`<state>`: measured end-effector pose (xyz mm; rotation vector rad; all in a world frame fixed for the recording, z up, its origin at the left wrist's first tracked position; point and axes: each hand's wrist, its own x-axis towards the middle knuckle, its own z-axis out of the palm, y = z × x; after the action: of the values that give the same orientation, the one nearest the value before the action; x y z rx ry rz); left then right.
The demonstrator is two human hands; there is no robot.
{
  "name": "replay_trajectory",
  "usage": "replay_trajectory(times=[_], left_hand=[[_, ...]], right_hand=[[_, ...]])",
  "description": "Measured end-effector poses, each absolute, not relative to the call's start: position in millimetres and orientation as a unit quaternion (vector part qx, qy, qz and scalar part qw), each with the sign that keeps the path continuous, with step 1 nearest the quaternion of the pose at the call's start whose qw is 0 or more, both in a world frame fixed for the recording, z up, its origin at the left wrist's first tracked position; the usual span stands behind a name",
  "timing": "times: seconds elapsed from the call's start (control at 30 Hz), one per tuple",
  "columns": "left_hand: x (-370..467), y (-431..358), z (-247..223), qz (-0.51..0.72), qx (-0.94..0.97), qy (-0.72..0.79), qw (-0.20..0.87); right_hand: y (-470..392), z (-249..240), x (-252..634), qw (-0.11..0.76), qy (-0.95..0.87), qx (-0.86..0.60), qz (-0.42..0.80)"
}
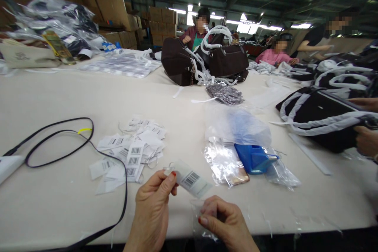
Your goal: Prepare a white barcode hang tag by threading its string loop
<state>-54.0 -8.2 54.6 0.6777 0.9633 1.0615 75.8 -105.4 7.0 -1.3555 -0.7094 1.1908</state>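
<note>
Between thumb and fingers, my left hand pinches one end of a white barcode tag, which slants down to the right. Just below the tag's far end, my right hand is closed on a small clear plastic bag near the table's front edge. Left of my hands lies a loose pile of barcode tags with thin strings. To the right sit a blue tape dispenser and clear plastic bags, with part of a phone showing under the plastic.
A black cord loops across the left of the table. Dark handbags with wrapped handles stand at the back. On the right, another person's hands touch a black handbag. Several people work beyond; cardboard boxes are stacked behind.
</note>
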Motion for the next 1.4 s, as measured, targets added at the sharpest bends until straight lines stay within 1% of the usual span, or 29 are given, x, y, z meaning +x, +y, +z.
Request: replay_trajectory(times=[0.27,0.33,0.4,0.5,0.57,0.63,0.73,0.87,1.07,1.23,1.4], left_hand=[[-57,-3,56,0.465,0.275,0.455,0.708],[-58,-1,56,0.466,0.277,0.462,0.702],[-58,-1,55,0.457,0.281,0.466,0.704],[-56,-2,54,0.430,0.293,0.468,0.714],[-53,-4,53,0.422,0.300,0.465,0.719],[-51,-5,52,0.423,0.290,0.454,0.729],[-48,-7,52,0.421,0.247,0.444,0.752],[-45,-7,52,0.425,0.220,0.448,0.755],[-44,-8,47,0.424,0.233,0.442,0.755],[-45,-5,46,0.411,0.226,0.440,0.766],[-47,-6,46,0.400,0.224,0.441,0.771]], right_hand=[[-107,6,79,0.569,-0.289,-0.564,0.524],[-112,10,86,0.575,-0.311,-0.570,0.498],[-115,18,94,0.573,-0.365,-0.596,0.427],[-113,35,101,0.510,-0.507,-0.624,0.305],[-108,43,100,0.455,-0.588,-0.613,0.267],[-103,46,96,0.423,-0.626,-0.605,0.250],[-100,43,89,0.408,-0.643,-0.603,0.239],[-101,36,85,0.393,-0.666,-0.591,0.228],[-104,38,87,0.430,-0.638,-0.597,0.228],[-105,41,90,0.397,-0.707,-0.554,0.190],[-102,33,87,0.436,-0.716,-0.520,0.164]])
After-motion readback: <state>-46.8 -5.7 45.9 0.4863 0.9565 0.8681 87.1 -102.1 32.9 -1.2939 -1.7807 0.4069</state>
